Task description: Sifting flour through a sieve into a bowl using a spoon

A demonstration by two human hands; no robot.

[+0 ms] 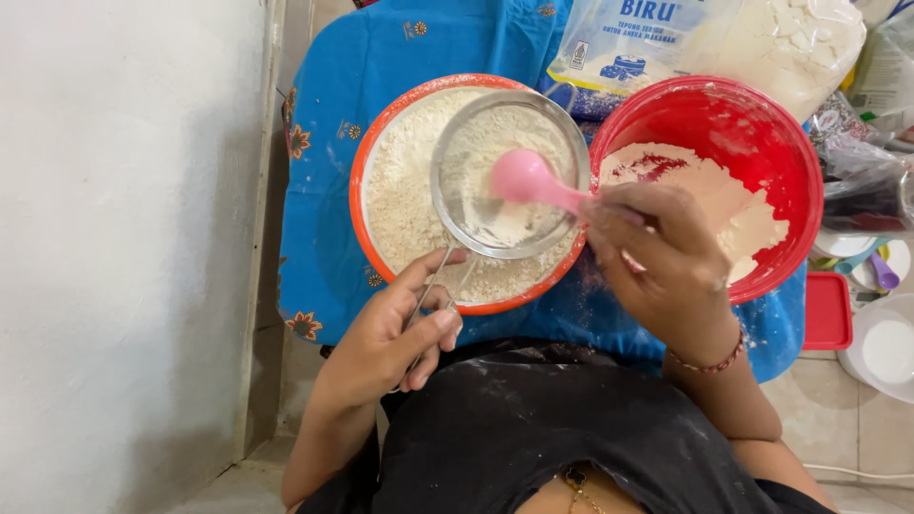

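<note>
Both hands work low in the view, just above a flour-dusted black shirt (533, 428). Left hand (395, 328) is clenched around the wire handle of a round metal sieve (509, 171), gripping it between thumb and fingers. Right hand (662, 262), a beaded bracelet (709, 364) at its wrist, pinches the handle of a pink spoon (528, 179), whose bowl sits inside the sieve among the flour there. Beneath the sieve, ahead of the left hand, stands an orange-rimmed bowl (367, 167) filled with sifted flour. Just beyond the right hand is a red bowl (781, 143) partly filled with flour, touching the orange one. Both rest on a blue flowered cloth (324, 219) over the worktop. Farther from the right hand lies an opened plastic flour bag (762, 38).
</note>
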